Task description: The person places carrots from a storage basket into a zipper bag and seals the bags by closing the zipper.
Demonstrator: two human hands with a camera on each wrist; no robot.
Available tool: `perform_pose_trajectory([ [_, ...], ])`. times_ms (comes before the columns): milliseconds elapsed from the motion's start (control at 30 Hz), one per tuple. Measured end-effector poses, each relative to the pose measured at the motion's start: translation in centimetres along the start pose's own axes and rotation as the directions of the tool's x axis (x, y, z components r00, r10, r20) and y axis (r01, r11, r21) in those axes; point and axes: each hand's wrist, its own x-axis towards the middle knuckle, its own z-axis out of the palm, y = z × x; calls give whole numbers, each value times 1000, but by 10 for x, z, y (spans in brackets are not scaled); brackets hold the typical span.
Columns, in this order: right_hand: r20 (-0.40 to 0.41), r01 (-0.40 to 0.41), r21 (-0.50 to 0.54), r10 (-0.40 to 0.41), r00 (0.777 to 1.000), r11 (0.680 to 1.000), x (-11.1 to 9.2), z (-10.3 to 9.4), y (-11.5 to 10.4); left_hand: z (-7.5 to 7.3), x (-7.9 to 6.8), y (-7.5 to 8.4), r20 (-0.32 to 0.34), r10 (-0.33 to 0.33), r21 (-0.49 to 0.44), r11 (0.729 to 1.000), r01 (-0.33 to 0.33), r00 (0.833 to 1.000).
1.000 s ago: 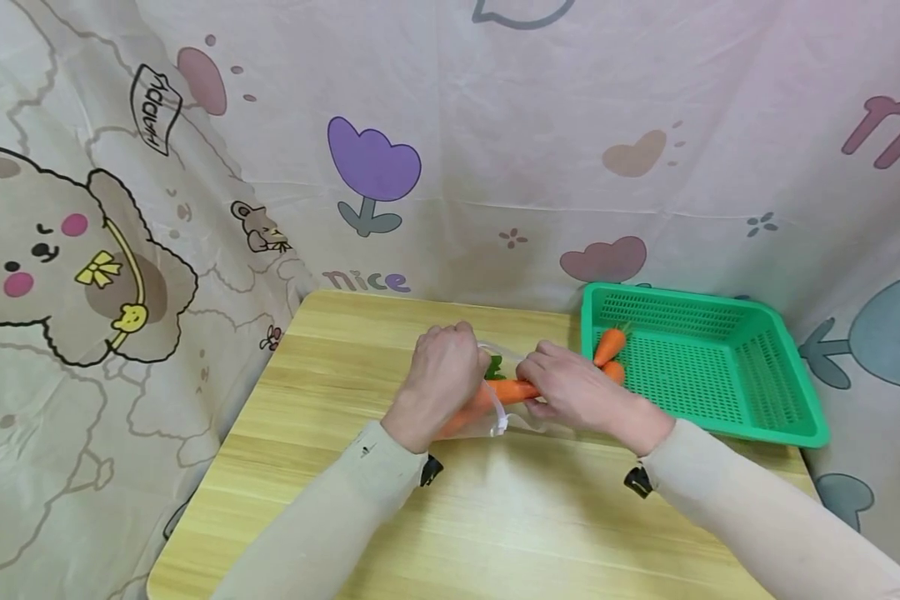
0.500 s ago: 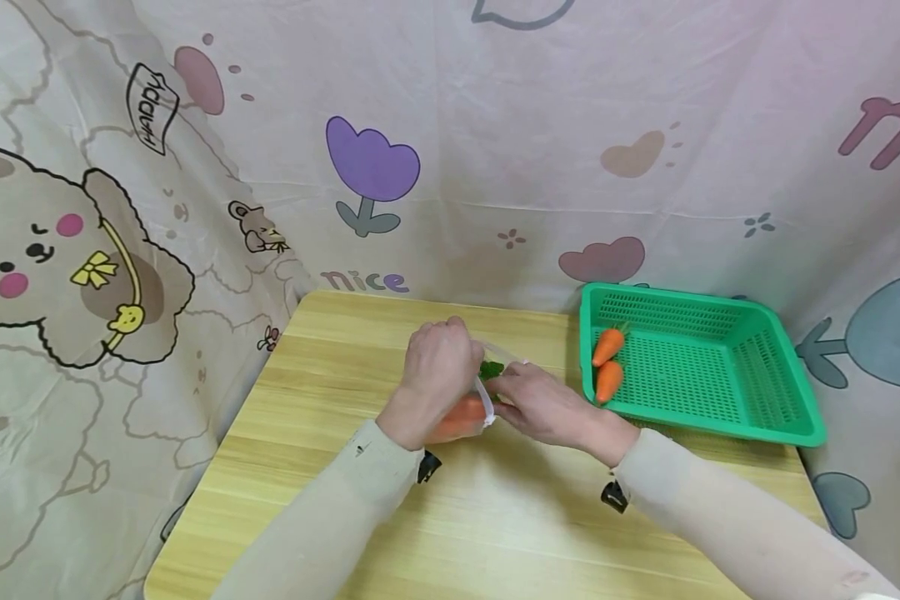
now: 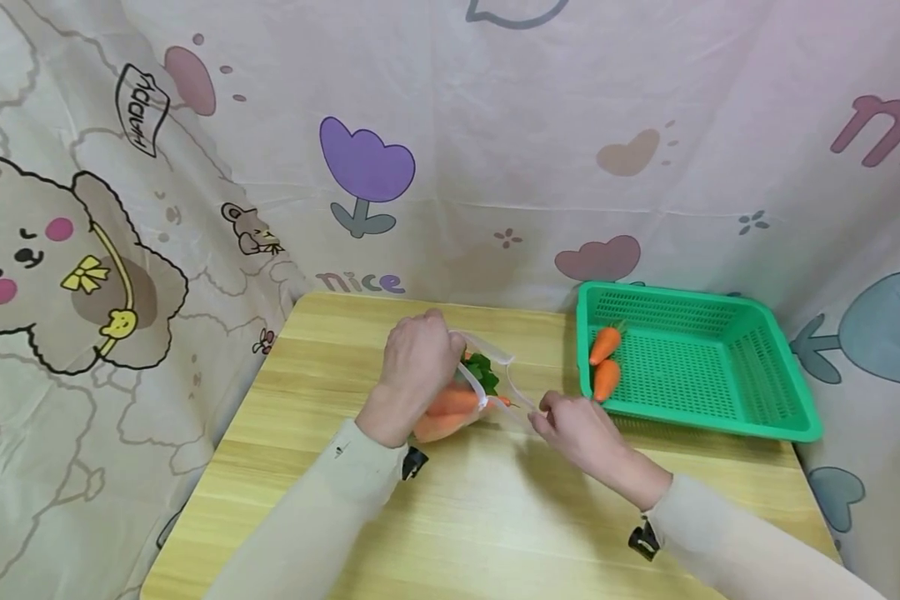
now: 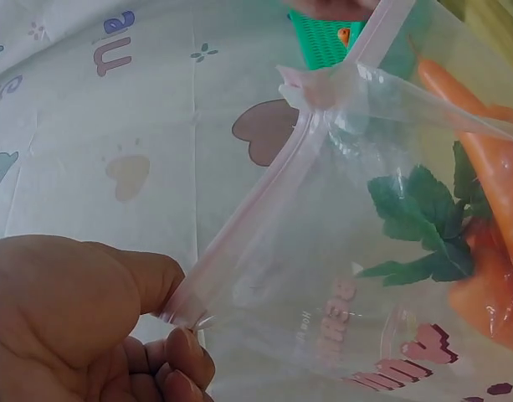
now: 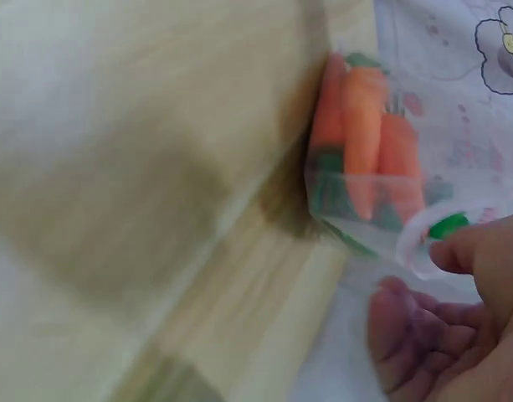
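Note:
A clear zip bag (image 4: 264, 218) with printed lettering contains several orange carrots (image 3: 450, 404) and green leaves (image 3: 482, 375). My left hand (image 3: 420, 358) pinches the bag's zip edge between thumb and fingers, plainly seen in the left wrist view. To the right, my right hand (image 3: 581, 437) is at the other side of the bag's mouth, where the film stretches to its thumb and forefinger. In the blurred right wrist view, the thumb of this right hand (image 5: 457, 318) overlaps the white rim. One carrot's thin tip shows at the mouth.
A green plastic basket (image 3: 750, 425) stands at the table's back right, with two carrots (image 3: 606, 379) by its left wall. Under everything is a wooden table (image 3: 330, 508). A printed cloth (image 3: 495, 125) hangs behind and at the left.
My right hand first brings a carrot from beside the basket into the bag, then lets go and draws back right to the bag's rim. My left hand and the bag shift slightly left.

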Motion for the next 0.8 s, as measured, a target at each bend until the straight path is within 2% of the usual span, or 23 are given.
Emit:
perform_pose_trajectory([
  [100, 27, -42, 80, 40, 999, 996, 2, 4, -5, 1, -4, 1, 5, 38, 20, 999, -38, 999],
  [233, -50, -53, 279, 69, 996, 959, 13, -2, -14, 6, -11, 8, 60, 142, 46, 988, -145, 988],
  [333, -82, -33, 374, 68, 994, 927, 25, -10, -25, 10, -16, 16, 108, 168, 35, 984, -173, 980],
  [433, -96, 10, 366, 27, 995, 931, 36, -16, -30, 7, -18, 20, 126, 130, 84, 986, -141, 984],
  [533, -139, 29, 322, 17, 990, 946, 47, -20, -27, -4, -18, 17, 102, 59, 164, 984, -76, 993],
  [600, -148, 11, 296, 35, 988, 955, 53, -22, -23, -14, -17, 14, 87, 6, 187, 982, -22, 996],
  [700, -106, -31, 277, 62, 992, 961, 55, -22, -20, -21, -17, 12, 60, -25, 207, 978, 13, 998],
  [800, -22, -44, 258, 51, 998, 965, 52, -18, -20, -16, -17, 13, 70, 0, 262, 965, -19, 998],
])
